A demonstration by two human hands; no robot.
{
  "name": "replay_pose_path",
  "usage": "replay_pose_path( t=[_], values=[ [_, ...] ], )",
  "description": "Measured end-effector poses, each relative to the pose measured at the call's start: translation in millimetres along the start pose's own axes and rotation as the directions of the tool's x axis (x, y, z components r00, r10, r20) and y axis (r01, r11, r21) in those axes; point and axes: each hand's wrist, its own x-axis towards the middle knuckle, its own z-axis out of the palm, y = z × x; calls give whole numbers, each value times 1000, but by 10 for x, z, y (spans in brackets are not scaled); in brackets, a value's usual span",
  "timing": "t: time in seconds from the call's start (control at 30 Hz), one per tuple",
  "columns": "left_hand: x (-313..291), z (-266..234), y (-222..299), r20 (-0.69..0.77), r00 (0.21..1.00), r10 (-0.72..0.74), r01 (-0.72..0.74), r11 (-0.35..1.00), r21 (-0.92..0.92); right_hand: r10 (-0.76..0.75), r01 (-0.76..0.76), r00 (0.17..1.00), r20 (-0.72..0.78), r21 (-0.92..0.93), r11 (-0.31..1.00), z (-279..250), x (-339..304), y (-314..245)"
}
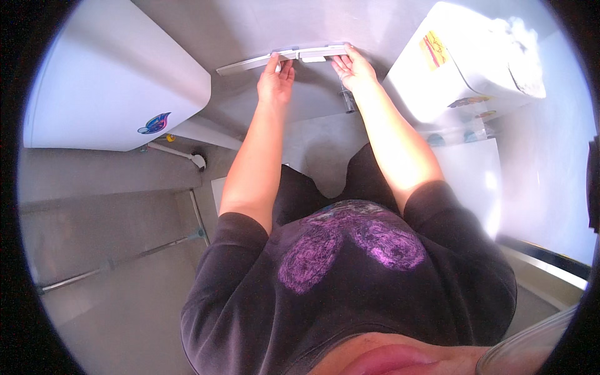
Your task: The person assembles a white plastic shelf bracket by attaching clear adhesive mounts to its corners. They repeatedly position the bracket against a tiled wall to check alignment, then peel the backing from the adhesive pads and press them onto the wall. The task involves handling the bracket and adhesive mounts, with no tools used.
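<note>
the left hand is half closed, thumb and bent fingers pinching a long, slim white strip with straight edges, lying along the smooth grey wall. the right hand holds its other end, thumb on top, fingers curled beneath. well to the left stands a smooth white round-cornered unit; to the right, a glossy white box bears crumpled white material.

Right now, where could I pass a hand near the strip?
Probably this side of the white strip: between the forearms, or between the left hand and white cabinet. Crowded by the right hand, where a dark cylinder shows close.
</note>
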Motion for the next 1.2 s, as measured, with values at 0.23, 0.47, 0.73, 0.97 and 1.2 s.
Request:
replay_pose_path(
  t=[0.23, 0.47, 0.73, 0.97, 1.2],
  values=[
    [-39, -16, 9, -9, 1000, 19, -19, 998, 55, 9, -9, 1000, -20, 27, 1000, 12, 23, 13],
    [68, -102, 24, 36, 999, 24, -30, 988, 154, -10, 10, 1000, -13, -24, 1000, -9, 19, 44],
    [9, -24, 0, -5, 999, 41, -40, 994, 104, -52, 51, 998, -25, -64, 997, -19, 9, 34],
    [-4, -27, -12, -17, 998, 53, -51, 991, 120, -71, 66, 995, -73, -72, 995, 30, -18, 60],
    [-90, 36, 29, 1, 999, 32, -32, 992, 118, -91, 87, 993, -78, -62, 994, 95, -132, 9]
  ],
)
